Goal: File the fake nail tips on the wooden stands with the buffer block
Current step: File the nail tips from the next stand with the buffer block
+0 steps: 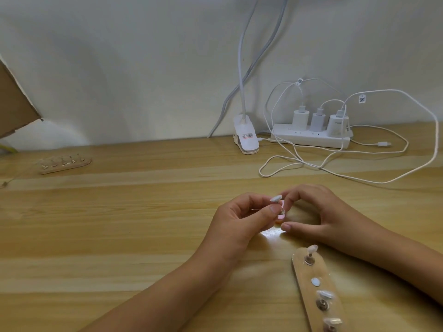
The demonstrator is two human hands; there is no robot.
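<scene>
My left hand pinches a small holder with a pale fake nail tip on top, above the table's middle. My right hand is just right of it; its curled fingers touch the tip, its thumb stretches along the table. A pink buffer block peeks out between the two hands, mostly hidden, and I cannot tell which hand grips it. A wooden stand lies at the lower right with several nail tips on pegs. A second wooden stand with tips lies far left.
A white power strip with three chargers and looping white cables fills the back right. A white clip lamp base stands by the wall. A cardboard piece juts in at the left edge.
</scene>
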